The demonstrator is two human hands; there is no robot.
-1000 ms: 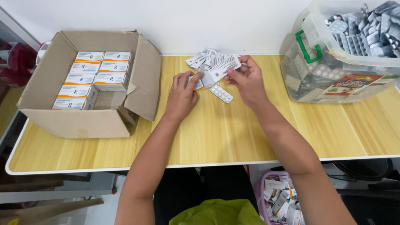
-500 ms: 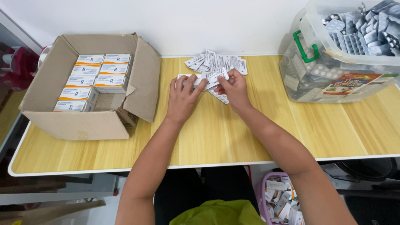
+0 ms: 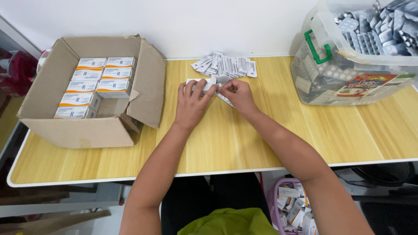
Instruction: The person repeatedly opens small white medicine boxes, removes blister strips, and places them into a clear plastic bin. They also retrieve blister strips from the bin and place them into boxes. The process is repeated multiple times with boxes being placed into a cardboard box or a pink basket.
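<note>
My left hand and my right hand meet at the middle of the wooden table, both closed around a small white medicine box. A silver blister strip lies on the table under my right hand. Just behind the hands a row of folded paper leaflets is spread by the wall. An open cardboard carton to the left holds several white and orange medicine boxes in rows.
A clear plastic bin full of silver blister strips stands at the right back corner, with a second tub of strips on top. A purple basket of papers sits on the floor below the table's front edge.
My right hand has come left from beside the leaflets and joined the left hand on the small box. Both hands have drawn closer together.
</note>
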